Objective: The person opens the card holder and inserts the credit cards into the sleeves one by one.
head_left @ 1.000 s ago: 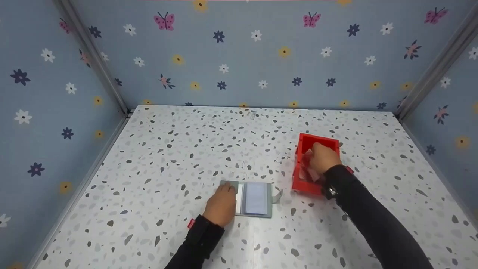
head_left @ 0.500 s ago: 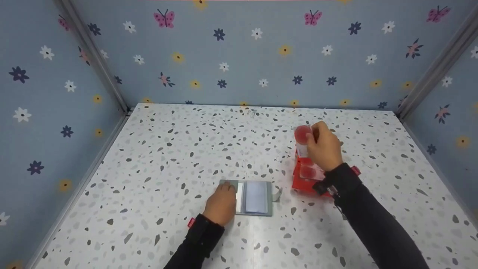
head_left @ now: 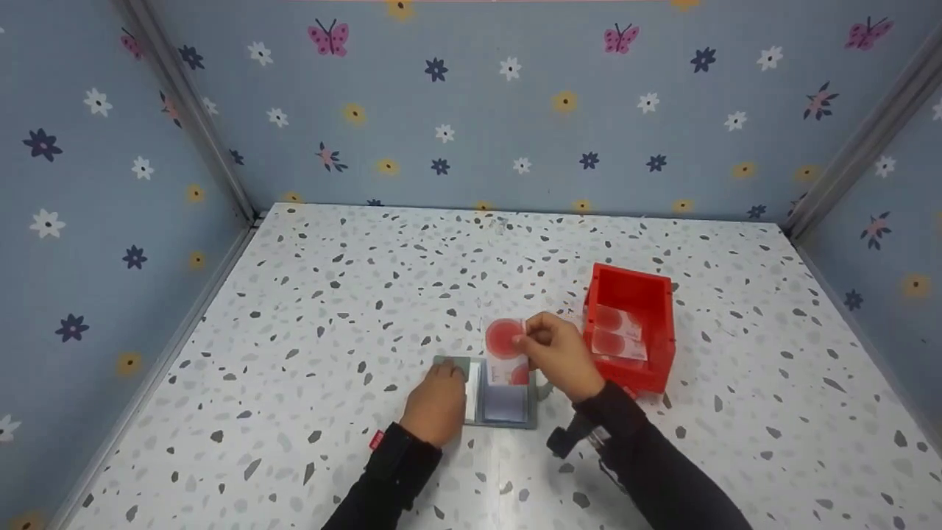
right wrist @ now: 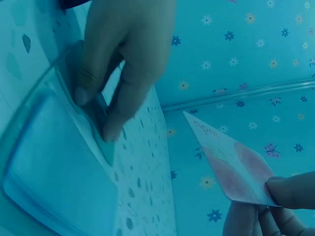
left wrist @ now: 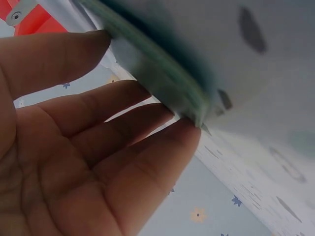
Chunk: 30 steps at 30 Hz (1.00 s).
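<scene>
A grey-green card holder (head_left: 531, 421) lies opened out on the table, with a clear sleeve (right wrist: 59, 162) on its right side. My left hand (head_left: 434, 405) rests on its left cover. The left wrist view has the thumb and fingertips touching the cover (left wrist: 157, 73), with the fingers only slightly bent. Between thumb and fingers my right hand (head_left: 563, 357) pinches a card with red circles (head_left: 504, 340). The card is held up, tilted, over the far part of the sleeve; the right wrist view shows it apart from the holder.
To the right stands a red box (head_left: 639, 378) with several similar cards (head_left: 618, 344) inside. A small strap (head_left: 544, 390) sticks out from the holder's right edge. Patterned panels (head_left: 478, 110) enclose the speckled table (head_left: 353, 294) at the back and sides.
My right hand has lifted a card out of the red box and carried it left and nearer, over the card holder. My left hand has stayed on the cover.
</scene>
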Each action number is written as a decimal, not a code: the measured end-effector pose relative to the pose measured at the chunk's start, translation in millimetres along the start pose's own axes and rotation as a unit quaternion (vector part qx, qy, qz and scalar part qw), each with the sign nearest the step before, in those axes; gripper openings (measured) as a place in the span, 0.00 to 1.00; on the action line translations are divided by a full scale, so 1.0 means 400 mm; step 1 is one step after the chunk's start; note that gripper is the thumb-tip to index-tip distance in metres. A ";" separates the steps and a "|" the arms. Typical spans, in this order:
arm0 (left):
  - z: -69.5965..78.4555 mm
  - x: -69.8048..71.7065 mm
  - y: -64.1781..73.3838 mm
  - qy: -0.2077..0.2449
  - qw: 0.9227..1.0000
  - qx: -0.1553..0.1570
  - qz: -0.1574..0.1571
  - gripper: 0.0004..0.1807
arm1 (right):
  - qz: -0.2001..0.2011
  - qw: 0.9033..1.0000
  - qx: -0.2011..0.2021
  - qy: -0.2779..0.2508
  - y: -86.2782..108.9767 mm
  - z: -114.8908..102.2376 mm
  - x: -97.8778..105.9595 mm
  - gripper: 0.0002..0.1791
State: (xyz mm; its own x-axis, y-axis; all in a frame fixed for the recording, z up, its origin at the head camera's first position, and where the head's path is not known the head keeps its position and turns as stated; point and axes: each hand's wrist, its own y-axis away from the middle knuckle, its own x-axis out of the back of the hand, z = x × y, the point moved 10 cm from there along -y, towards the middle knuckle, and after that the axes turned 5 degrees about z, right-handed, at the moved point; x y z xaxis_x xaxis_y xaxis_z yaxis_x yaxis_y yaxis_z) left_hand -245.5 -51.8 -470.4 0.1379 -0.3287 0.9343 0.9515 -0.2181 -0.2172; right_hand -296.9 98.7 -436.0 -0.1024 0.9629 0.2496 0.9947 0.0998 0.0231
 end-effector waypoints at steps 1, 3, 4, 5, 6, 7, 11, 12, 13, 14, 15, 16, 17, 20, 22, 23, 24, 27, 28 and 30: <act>-0.002 -0.002 0.000 0.001 1.000 0.002 -0.002 0.16 | -0.005 1.000 -0.005 0.004 0.002 0.015 -0.010 0.06; -0.007 -0.007 -0.002 0.005 1.000 0.014 -0.014 0.16 | -0.010 1.000 -0.019 0.010 0.001 0.043 -0.020 0.06; -0.009 -0.009 -0.003 0.006 1.000 0.019 -0.019 0.17 | -0.011 1.000 -0.025 0.012 0.000 0.056 -0.021 0.06; -0.010 -0.010 -0.003 0.005 1.000 0.021 -0.020 0.17 | -0.011 0.999 -0.035 0.014 -0.002 0.070 -0.020 0.06; -0.011 -0.010 -0.003 0.004 1.000 0.023 -0.019 0.17 | -0.008 0.999 -0.045 0.015 -0.004 0.082 -0.016 0.06; -0.010 -0.009 -0.003 0.003 1.000 0.024 -0.019 0.17 | -0.006 0.998 -0.052 0.017 -0.005 0.093 -0.012 0.06; -0.010 -0.010 -0.004 -0.003 0.999 0.031 -0.027 0.17 | 0.005 0.998 -0.058 0.022 -0.008 0.121 0.002 0.06; -0.010 -0.010 -0.003 -0.003 0.999 0.032 -0.027 0.17 | 0.007 0.998 -0.059 0.024 -0.008 0.127 0.005 0.05; -0.009 -0.010 -0.003 -0.004 0.999 0.033 -0.030 0.17 | 0.008 0.998 -0.060 0.026 -0.008 0.134 0.006 0.05; -0.009 -0.010 -0.003 -0.004 0.999 0.034 -0.032 0.18 | 0.009 0.998 -0.063 0.025 -0.008 0.141 0.007 0.05; -0.010 -0.011 -0.003 -0.003 0.999 0.035 -0.034 0.18 | 0.008 0.997 -0.069 0.023 -0.007 0.149 0.006 0.05; -0.009 -0.012 -0.003 -0.002 0.999 0.036 -0.036 0.18 | 0.004 0.997 -0.078 0.020 -0.006 0.159 0.004 0.05; -0.009 -0.012 -0.003 -0.001 0.999 0.036 -0.036 0.18 | 0.000 0.996 -0.087 0.016 -0.006 0.170 0.001 0.05; -0.008 -0.010 -0.002 -0.002 0.999 0.036 -0.034 0.18 | -0.015 0.994 -0.103 0.009 -0.004 0.189 -0.009 0.05; -0.007 -0.008 -0.001 -0.005 0.999 0.033 -0.030 0.17 | -0.022 0.994 -0.110 0.009 -0.003 0.196 -0.014 0.06; -0.006 -0.006 0.000 -0.006 0.999 0.032 -0.026 0.17 | -0.025 0.993 -0.113 0.011 -0.002 0.199 -0.015 0.06; -0.006 -0.004 0.000 -0.008 0.999 0.029 -0.022 0.17 | -0.027 0.993 -0.116 0.014 -0.002 0.201 -0.017 0.06; -0.006 0.001 0.001 -0.013 1.000 0.023 -0.006 0.16 | -0.036 0.991 -0.127 0.013 0.000 0.208 -0.019 0.06; -0.006 0.004 0.000 -0.014 1.000 0.021 0.001 0.15 | -0.039 0.991 -0.130 0.012 0.000 0.211 -0.020 0.06; -0.006 0.009 -0.002 -0.009 1.000 0.020 0.015 0.16 | -0.044 0.990 -0.133 0.010 0.001 0.213 -0.022 0.06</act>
State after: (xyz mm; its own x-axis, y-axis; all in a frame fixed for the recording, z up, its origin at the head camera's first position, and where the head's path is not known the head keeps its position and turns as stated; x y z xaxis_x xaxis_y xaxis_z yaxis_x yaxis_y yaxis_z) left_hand -246.5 -54.9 -467.6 0.1708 -0.3178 0.9326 0.9573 -0.1705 -0.2334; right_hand -295.8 111.7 -520.6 -0.1907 0.9479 0.2553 0.9477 0.1100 0.2995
